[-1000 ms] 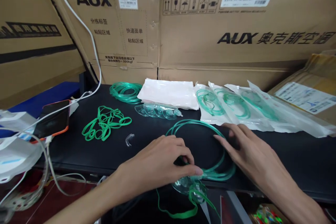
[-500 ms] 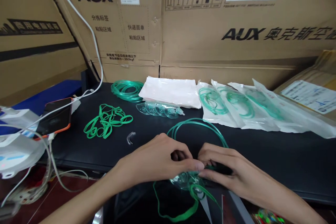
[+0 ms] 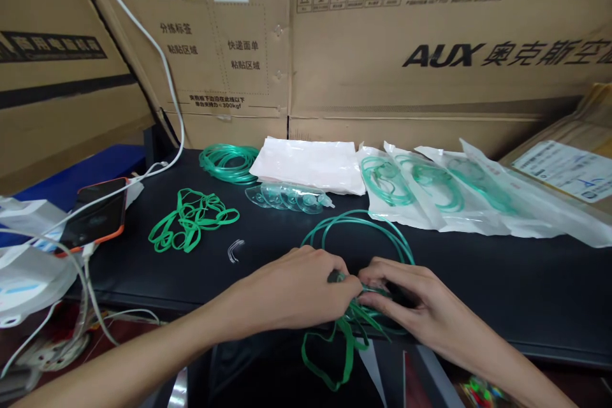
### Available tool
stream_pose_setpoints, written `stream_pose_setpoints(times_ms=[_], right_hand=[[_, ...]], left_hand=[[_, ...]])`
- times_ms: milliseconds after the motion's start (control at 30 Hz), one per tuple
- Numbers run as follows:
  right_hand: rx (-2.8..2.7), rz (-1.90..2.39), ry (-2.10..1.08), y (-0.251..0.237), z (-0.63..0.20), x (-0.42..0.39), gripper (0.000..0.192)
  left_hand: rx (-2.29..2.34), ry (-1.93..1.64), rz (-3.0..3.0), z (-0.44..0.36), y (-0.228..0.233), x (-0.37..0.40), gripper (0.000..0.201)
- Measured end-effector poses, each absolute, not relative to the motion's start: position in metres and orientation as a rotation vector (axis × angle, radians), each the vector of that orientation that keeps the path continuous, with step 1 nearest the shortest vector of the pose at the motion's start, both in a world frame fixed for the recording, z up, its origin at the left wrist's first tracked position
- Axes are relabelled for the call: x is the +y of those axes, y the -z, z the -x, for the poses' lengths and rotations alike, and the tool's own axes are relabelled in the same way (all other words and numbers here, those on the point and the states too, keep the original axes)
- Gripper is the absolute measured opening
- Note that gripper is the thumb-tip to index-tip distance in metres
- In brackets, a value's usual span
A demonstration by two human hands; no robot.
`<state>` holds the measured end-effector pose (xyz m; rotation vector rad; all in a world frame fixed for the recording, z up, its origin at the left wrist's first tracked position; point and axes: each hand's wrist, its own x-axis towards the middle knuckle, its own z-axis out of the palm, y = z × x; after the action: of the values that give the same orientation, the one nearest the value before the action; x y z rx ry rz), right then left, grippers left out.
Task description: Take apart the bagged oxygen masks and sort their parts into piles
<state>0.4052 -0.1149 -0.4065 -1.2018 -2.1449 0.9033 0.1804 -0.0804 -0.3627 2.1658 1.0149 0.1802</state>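
At the table's front edge, my left hand [image 3: 299, 287] and my right hand [image 3: 406, 293] meet with bent fingers, both closed on a clear green oxygen mask [image 3: 373, 291]. Most of the mask is hidden by the fingers. A green elastic strap [image 3: 348, 357] dangles from it below the table edge. Just behind my hands, green tubing [image 3: 401, 243] lies in loops on the table; its ends are hidden. Further back, several clear mask shells [image 3: 287, 197] lie nested in a row. A tangle of green elastic straps [image 3: 191, 220] lies to the left.
Coiled green tubing [image 3: 227, 164] and a white packet [image 3: 308, 166] lie at the back of the black table [image 3: 277, 236]. Several bagged mask sets [image 3: 430, 188] are at right. Small clear strips [image 3: 234, 250], a phone [image 3: 98, 213] and white cables are left. Cartons [image 3: 354, 64] stand behind.
The mask has turned and is now more covered by my fingers, and its hanging strap has swung up and changed shape. My left hand has shifted slightly. The view has moved a little.
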Motion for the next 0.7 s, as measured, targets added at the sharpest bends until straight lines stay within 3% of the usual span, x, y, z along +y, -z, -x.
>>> stream_pose_setpoints(times_ms=[167,700], right_hand=[[-2.096,1.213,-0.928,0.407,-0.401,-0.116,0.023],[-2.105,1.136,-0.807,0.407,-0.4,-0.115,0.022]], left_hand=[[1.107,-0.187,-1.967,-0.179,0.373,-0.077,0.043],[1.143,-0.229,-2.06,-0.171,0.366,-0.093,0.03]])
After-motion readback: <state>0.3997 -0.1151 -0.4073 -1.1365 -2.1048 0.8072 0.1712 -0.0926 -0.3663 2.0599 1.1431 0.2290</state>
